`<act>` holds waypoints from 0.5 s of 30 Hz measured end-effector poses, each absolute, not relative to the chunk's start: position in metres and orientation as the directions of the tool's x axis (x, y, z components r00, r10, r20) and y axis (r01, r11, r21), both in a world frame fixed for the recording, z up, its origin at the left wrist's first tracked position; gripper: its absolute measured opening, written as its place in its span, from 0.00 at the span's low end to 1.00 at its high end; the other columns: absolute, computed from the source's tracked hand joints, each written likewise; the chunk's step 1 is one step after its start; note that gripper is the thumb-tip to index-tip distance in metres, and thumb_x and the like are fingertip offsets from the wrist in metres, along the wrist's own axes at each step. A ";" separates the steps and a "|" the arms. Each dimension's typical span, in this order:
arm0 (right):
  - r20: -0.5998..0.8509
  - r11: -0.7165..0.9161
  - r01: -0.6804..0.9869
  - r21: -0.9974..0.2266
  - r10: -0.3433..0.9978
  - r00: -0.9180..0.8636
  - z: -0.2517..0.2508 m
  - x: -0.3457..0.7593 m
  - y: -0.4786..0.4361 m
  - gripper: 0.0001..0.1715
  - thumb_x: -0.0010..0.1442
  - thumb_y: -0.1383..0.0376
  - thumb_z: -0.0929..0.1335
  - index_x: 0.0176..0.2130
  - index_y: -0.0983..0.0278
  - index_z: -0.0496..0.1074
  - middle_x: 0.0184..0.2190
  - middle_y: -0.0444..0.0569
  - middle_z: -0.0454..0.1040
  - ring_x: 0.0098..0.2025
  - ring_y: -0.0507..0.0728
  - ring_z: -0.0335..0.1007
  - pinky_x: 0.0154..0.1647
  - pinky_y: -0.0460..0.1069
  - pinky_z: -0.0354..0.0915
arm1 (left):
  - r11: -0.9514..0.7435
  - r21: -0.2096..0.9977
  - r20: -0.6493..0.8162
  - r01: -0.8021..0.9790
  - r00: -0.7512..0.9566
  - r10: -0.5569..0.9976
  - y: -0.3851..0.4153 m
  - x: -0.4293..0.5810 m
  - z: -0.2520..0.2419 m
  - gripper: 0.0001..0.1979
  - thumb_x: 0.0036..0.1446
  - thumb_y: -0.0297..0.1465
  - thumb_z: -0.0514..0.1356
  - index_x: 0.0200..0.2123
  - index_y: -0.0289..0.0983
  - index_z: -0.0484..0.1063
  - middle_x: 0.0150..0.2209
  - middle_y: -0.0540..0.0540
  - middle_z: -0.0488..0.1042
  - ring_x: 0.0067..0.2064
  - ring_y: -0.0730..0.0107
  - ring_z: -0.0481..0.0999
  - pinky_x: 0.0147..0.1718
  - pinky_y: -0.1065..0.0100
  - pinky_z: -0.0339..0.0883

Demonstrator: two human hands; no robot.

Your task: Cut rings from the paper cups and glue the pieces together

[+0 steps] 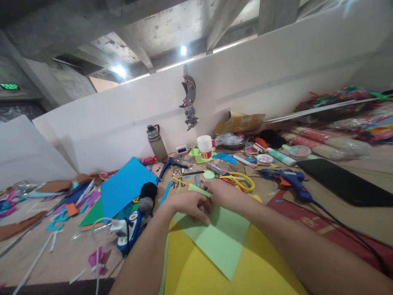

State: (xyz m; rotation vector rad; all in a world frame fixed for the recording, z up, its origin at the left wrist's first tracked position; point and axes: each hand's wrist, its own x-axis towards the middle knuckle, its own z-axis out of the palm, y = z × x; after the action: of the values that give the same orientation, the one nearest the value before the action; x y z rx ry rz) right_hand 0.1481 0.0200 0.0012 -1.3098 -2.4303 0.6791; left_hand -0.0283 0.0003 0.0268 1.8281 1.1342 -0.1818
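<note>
A sheet of light green paper (225, 235) lies at an angle over a larger yellow sheet (196, 266). My left hand (190, 205), its fingers curled, grips the green paper near its far left part. My right hand (219, 191) is closed at the far corner of the same sheet, close beside the left; its fingertips are partly hidden. Just beyond the right hand lie yellow-handled scissors (242, 180) and a small pale green paper disc (209, 175).
On the right are a blue glue gun (291, 182) with its cord and a black tablet-like slab (346, 180). A power strip (130, 231), dark yarn balls (148, 191) and blue paper (127, 186) are on the left. Behind stand a bottle (158, 145) and paper cups (204, 145).
</note>
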 end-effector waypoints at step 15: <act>0.390 0.367 0.433 -0.823 0.920 -0.037 0.036 0.177 0.055 0.14 0.60 0.62 0.63 0.42 0.64 0.73 0.31 0.48 0.78 0.31 0.54 0.72 0.33 0.47 0.65 | -0.129 0.798 -0.320 0.588 0.595 0.738 -0.007 -0.022 0.028 0.19 0.48 0.48 0.64 0.34 0.37 0.75 0.21 0.51 0.70 0.20 0.77 0.67 0.20 0.74 0.59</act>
State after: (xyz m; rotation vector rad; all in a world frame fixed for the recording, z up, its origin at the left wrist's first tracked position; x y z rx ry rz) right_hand 0.1768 0.0550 0.0362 -1.2258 -1.6448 0.6201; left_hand -0.0217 -0.0066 0.0284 1.8161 1.0779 0.1855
